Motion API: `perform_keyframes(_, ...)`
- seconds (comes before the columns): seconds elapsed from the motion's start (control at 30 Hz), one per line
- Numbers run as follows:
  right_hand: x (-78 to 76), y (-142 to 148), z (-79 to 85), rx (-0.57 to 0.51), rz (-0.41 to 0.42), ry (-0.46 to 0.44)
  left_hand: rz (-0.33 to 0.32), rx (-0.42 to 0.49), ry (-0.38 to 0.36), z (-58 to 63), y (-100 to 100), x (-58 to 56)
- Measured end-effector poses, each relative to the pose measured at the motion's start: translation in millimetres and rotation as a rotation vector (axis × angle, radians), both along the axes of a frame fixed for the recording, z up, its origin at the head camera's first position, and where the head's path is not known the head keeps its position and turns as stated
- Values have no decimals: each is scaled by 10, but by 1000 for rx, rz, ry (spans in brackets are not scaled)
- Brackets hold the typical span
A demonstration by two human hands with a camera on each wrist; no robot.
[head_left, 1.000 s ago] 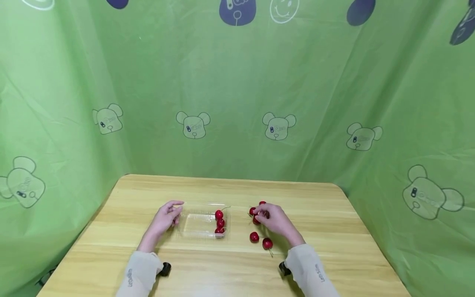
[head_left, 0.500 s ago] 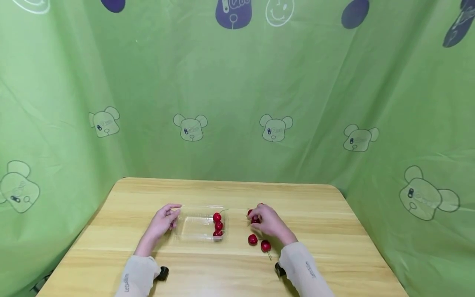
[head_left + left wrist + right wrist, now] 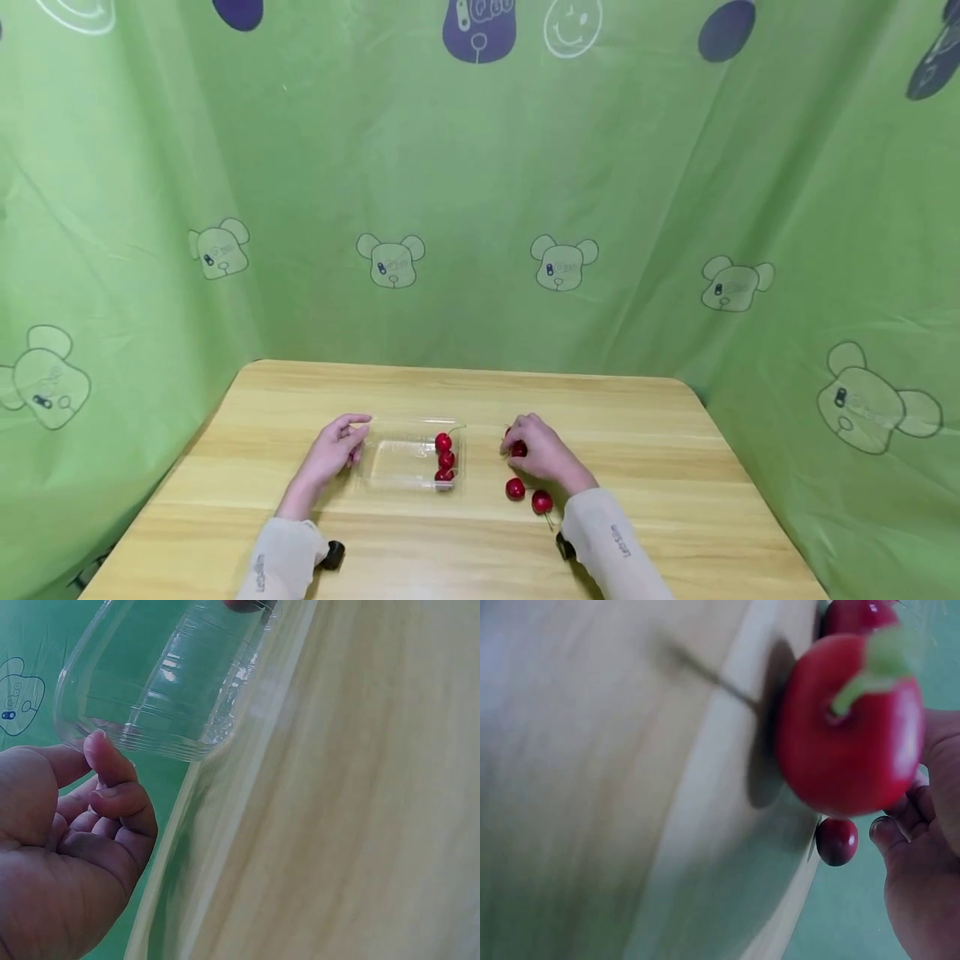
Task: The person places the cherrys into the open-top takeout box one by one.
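Observation:
A clear plastic container lies on the wooden table, with a line of red cherries along its right side. At its left end my left hand pinches the rim between thumb and finger; the other fingers curl loosely in the left wrist view. My right hand arches over a small group of cherries, one cherry showing between finger and thumb. In the right wrist view a gap separates the thumb from a small cherry. A large near cherry hides the index fingertip.
Two loose cherries lie on the near side of the right hand, one cherry to the left and a stemmed cherry to the right. A green curtain surrounds the table at the back and sides.
My right hand has shifted slightly left, its fingers curving lower over the cherry group and covering more of it. The left hand and container hold their place; the head view sways a little.

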State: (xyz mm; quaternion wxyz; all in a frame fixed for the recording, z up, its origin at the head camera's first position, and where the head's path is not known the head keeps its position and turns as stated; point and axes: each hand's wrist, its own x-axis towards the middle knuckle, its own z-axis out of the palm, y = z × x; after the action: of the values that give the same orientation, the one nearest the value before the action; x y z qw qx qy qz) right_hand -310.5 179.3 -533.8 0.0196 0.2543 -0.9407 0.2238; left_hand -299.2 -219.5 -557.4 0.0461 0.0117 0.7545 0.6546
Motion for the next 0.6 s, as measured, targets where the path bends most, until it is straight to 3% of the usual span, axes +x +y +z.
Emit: perform_keyframes(0.6,-24,-75,24,125,63,96,17,9,-8,14,30,11)
